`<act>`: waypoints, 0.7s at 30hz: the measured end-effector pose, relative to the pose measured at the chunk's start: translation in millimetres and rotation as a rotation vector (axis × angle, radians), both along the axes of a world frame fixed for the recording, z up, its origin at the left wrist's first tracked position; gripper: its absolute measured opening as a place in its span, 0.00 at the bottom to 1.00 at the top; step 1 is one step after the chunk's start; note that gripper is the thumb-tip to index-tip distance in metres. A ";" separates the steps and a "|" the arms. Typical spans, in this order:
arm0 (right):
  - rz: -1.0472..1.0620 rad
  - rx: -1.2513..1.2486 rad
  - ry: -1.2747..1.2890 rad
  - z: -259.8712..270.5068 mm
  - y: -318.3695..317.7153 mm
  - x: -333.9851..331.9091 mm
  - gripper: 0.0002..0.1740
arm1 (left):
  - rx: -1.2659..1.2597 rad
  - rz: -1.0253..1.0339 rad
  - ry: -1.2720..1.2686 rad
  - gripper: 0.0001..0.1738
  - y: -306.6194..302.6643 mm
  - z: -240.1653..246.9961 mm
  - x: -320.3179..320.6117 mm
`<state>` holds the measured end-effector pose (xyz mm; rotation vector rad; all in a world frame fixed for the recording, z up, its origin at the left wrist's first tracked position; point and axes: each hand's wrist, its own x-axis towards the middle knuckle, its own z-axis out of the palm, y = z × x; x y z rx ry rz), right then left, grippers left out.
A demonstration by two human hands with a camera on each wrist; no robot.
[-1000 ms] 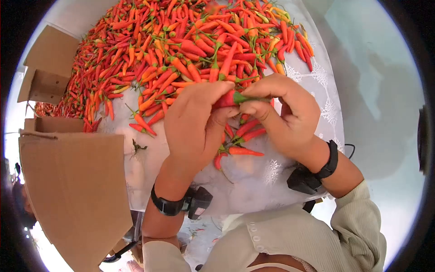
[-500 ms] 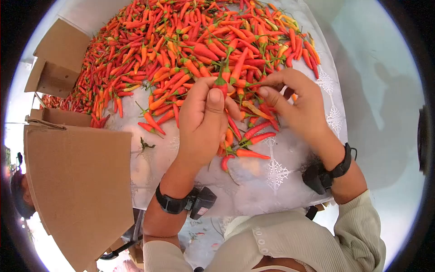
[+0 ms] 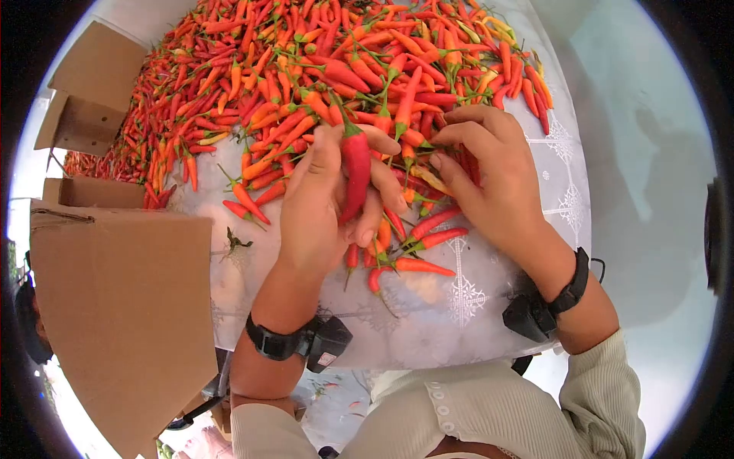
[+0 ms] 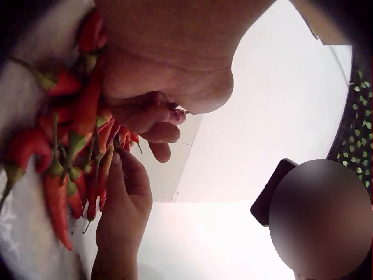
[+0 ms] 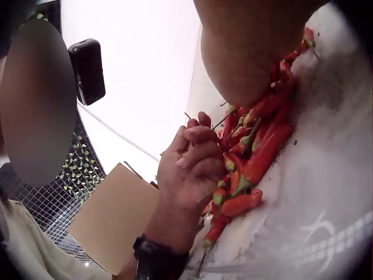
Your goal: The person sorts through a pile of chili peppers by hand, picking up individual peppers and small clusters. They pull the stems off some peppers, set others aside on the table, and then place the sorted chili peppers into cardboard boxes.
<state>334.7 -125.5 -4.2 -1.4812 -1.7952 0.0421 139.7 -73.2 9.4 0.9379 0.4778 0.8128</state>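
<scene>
My left hand [image 3: 310,206] holds a glossy red chili pepper [image 3: 356,172] upright against its fingers, with the green stem end up and the thumb along one side. In the right wrist view the fingers of that hand are curled. My right hand [image 3: 501,180] reaches into the near edge of a big heap of red and orange chili peppers [image 3: 252,84]. Its bent fingertips are close to an orange pepper [image 3: 415,138], with a gap between thumb and forefinger. Red peppers lie partly hidden under that hand. Between the hands and in front lie several loose peppers [image 3: 424,266].
A white patterned cloth [image 3: 382,336] covers the table under the peppers. Cardboard boxes with raised flaps [image 3: 122,306] stand along the left side. A dark dried sprig [image 3: 238,239] lies on the cloth left of my left wrist. To the right is a pale wall [image 3: 642,153].
The hands were together at one red pepper, then parted. The left hand kept the pepper and turned so more of it shows; the right hand moved right into the heap and its fingers spread.
</scene>
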 end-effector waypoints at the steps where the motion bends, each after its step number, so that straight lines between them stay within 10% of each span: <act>1: -0.001 0.013 0.013 1.0 -0.2 -0.3 0.13 | 0.008 0.009 0.028 0.26 -0.2 1.2 -0.1; 21: 0.094 0.254 0.088 29.7 7.3 -4.3 0.09 | 0.380 0.659 0.369 0.15 1.1 -1.7 2.7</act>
